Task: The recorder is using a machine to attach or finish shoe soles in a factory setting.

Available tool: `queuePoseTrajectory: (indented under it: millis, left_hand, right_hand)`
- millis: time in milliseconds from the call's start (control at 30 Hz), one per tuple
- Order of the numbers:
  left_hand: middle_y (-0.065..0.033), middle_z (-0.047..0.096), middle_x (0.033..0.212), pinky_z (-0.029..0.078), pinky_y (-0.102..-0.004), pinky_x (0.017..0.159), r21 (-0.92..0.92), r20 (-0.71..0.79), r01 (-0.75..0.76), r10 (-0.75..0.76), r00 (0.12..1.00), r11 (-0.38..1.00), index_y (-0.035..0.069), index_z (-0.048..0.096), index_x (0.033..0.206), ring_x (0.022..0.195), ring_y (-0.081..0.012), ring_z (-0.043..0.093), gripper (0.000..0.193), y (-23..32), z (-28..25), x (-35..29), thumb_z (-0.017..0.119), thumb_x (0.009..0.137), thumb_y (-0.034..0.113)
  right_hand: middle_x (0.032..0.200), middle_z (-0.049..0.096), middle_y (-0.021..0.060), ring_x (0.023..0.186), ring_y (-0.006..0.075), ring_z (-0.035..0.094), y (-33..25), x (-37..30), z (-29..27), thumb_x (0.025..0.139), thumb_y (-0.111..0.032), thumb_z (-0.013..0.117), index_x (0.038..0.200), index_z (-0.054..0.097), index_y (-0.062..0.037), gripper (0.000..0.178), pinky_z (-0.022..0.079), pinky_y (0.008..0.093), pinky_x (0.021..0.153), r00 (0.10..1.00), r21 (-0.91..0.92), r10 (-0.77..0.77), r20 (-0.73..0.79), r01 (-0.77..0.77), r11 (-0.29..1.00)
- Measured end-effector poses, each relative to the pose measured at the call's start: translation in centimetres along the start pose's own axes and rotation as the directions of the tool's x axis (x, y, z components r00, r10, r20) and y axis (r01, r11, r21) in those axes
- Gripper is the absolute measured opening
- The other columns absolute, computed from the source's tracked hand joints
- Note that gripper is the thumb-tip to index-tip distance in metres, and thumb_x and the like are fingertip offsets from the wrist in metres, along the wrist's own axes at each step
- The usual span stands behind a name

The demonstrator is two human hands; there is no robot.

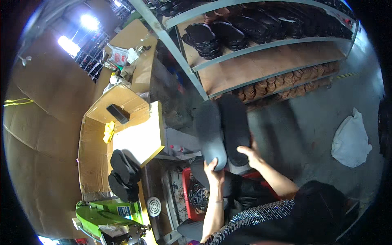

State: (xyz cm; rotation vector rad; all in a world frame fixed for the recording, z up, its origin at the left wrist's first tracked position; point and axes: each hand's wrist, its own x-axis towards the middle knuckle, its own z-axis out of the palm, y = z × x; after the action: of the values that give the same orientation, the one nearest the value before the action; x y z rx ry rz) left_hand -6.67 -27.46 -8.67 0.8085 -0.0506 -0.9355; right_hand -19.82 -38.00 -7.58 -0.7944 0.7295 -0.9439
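Observation:
In front of me I hold two long black shoe insoles side by side, toe ends pointing away. My left hand [214, 173] grips the heel end of the left insole [209, 126], thumb on its upper face. The heel of this one looks shiny grey. My right hand [251, 157] is closed on the near edge of the right insole [233, 122], its fingers hidden behind it. Whether each is a single piece or several layers, I cannot tell. Beneath my hands a red basket [188, 196] contains dark scraps.
To my left, a green machine [102, 216] and piled black insoles [124, 167] stand by a lit worktop [139, 136] with cardboard walls. A shelf rack [261, 55] of black and brown stacked pieces stands ahead. A white sack [352, 141] lies on the floor at right.

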Motion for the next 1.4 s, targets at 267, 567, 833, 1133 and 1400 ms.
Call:
queuePoseTrajectory:
  millis: [267, 567, 833, 1133, 1400]
  left_hand:
    - [-0.0061, 0.059, 0.1, 0.045, -0.0362, 0.089, -0.028, 0.004, 0.135, -0.135, 0.991, 0.99, 0.003, 0.05, 0.114, 0.095, -0.0209, 0.057, 0.047, -7.1, 13.2, 14.4, 0.07, 0.072, 0.007]
    - [-0.0094, 0.064, 0.092, 0.051, -0.0361, 0.08, 0.139, 0.007, 0.186, -0.189, 0.982, 0.973, 0.003, 0.062, 0.096, 0.083, -0.0219, 0.062, 0.028, -7.6, 20.0, 32.9, 0.072, 0.072, 0.013]
    - [-0.0068, 0.06, 0.099, 0.046, -0.0352, 0.087, 0.146, -0.045, 0.174, -0.169, 0.985, 0.974, 0.005, 0.057, 0.102, 0.094, -0.0229, 0.057, 0.027, -7.0, 18.7, 39.0, 0.06, 0.076, 0.005]
    - [-0.0227, 0.042, 0.131, 0.03, -0.0464, 0.102, 0.877, 0.024, -0.251, 0.484, 0.874, 0.409, 0.006, 0.053, 0.12, 0.122, -0.0381, 0.037, 0.058, -3.8, 7.4, 22.4, 0.071, 0.073, 0.035]
    - [-0.0125, 0.049, 0.118, 0.036, -0.0346, 0.096, 0.796, -0.549, -0.393, 0.823, -0.148, 0.46, -0.004, 0.046, 0.12, 0.108, -0.0245, 0.048, 0.045, 20.5, -15.3, -4.2, 0.055, 0.089, 0.027]
  right_hand:
    - [0.136, 0.04, 0.0134, 0.123, 0.028, 0.04, -9.4, 15.1, -5.7, 0.064, -0.022, 0.072, 0.144, 0.025, -0.0085, 0.094, 0.032, 0.0386, 0.104, 0.973, -0.201, -0.221, -0.07, 0.203, 0.958]
    - [0.129, 0.048, 0.0129, 0.118, 0.0254, 0.045, -7.5, 38.7, -7.0, 0.067, -0.024, 0.072, 0.139, 0.034, -0.0036, 0.084, 0.034, 0.0371, 0.102, 0.999, -0.25, -0.026, -0.047, 0.013, 0.968]
    - [0.126, 0.049, 0.022, 0.122, 0.0267, 0.041, -4.3, 43.7, -6.3, 0.059, -0.03, 0.076, 0.122, 0.049, 0.0061, 0.077, 0.029, 0.0375, 0.104, 0.977, -0.363, 0.088, -0.194, -0.154, 0.919]
    - [0.119, 0.058, 0.0126, 0.114, 0.0233, 0.049, -5.3, 36.6, 0.3, 0.079, -0.034, 0.066, 0.113, 0.06, 0.0023, 0.05, 0.036, 0.0377, 0.1, 1.0, -0.08, 0.008, -0.022, -0.01, 0.997]
    - [0.112, 0.055, 0.0089, 0.095, 0.0173, 0.055, 11.7, 15.5, 17.4, 0.08, -0.011, 0.068, 0.109, 0.053, 0.0002, 0.034, 0.046, 0.0294, 0.084, 0.888, -0.402, -0.264, 0.375, 0.413, 0.817]
